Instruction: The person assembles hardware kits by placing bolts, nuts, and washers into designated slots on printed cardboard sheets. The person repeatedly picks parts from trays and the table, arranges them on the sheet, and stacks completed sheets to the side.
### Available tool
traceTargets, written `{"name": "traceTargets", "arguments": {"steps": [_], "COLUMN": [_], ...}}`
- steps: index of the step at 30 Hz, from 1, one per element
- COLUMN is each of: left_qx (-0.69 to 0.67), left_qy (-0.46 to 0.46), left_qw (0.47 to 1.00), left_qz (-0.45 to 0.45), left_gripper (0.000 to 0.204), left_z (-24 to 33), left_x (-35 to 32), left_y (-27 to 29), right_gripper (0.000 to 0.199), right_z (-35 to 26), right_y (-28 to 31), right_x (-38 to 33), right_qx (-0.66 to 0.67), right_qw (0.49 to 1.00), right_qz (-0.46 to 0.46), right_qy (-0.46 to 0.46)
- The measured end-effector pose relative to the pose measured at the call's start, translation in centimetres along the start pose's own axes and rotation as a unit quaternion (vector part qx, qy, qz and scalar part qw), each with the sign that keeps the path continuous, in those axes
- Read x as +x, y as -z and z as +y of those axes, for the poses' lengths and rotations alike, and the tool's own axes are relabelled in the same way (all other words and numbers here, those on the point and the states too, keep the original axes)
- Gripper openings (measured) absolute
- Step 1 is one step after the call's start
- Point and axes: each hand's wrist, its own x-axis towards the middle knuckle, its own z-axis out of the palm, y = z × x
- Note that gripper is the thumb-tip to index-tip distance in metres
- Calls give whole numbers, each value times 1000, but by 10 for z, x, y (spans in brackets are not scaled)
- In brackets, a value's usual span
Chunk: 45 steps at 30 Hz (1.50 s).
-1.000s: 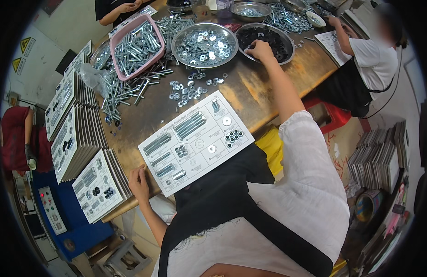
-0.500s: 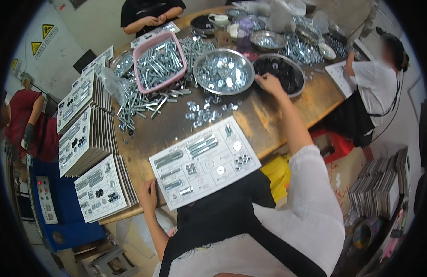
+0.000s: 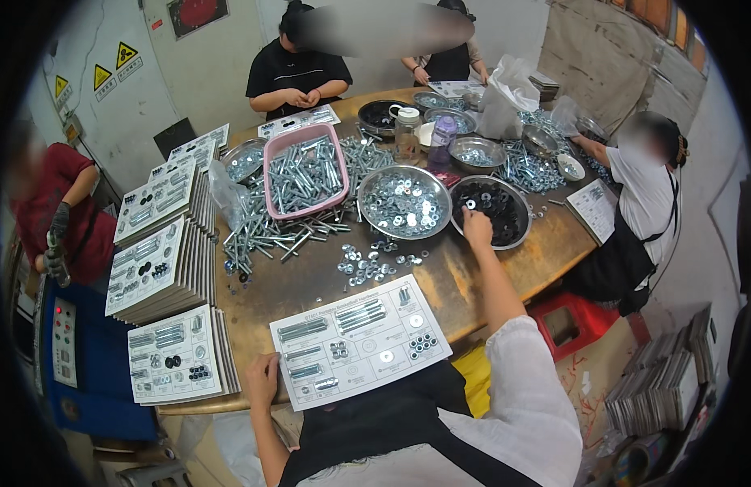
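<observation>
A white printed card lies tilted at the table's near edge. Bolts, nuts and washers sit in its printed cells, with bare outlines in the middle cells. At its left edge my left hand is closed on the border. My right hand reaches forward to the near left part of a steel bowl of black washers. Its fingers are pinched together; what they hold, if anything, is too small to make out. Left of it stands another steel bowl full of silvery washers.
A pink basket of bolts stands amid loose bolts. Nuts lie scattered beyond the card. Stacks of filled cards line the left. Several co-workers sit or stand around; a red stool is at the right.
The view has tipped up, so more of the far table and co-workers shows. My right hand has moved from the rim between the bowls to the black washers. My left hand stays at the card.
</observation>
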Motion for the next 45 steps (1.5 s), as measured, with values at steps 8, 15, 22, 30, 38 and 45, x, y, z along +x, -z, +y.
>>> {"name": "traceTargets", "arguments": {"steps": [8,15,22,30,38,45], "left_qx": [19,-76,-166,-100,-50,5], "left_qy": [-33,28,-124,-105,-60,-107], "left_qw": [997,996,977,988,997,988], "left_qz": [67,23,-56,-45,-1,-110], "left_gripper": [17,18,12,16,27,42], "left_z": [-10,11,133,157,154,149], "left_x": [-9,-12,1,18,25,34], "left_y": [8,-1,-43,-36,-34,-14], "right_gripper": [31,15,12,16,33,45], "right_z": [45,-45,-100,-130,-142,-138], "right_y": [0,28,18,30,26,22], "right_x": [61,-114,-292,-336,-343,-349], "right_qx": [840,845,773,779,785,785], "right_qw": [457,349,223,188,214,217], "right_qz": [-88,-243,-373,-424,-415,-470], "right_qy": [-281,-325,-462,-422,-408,-339]}}
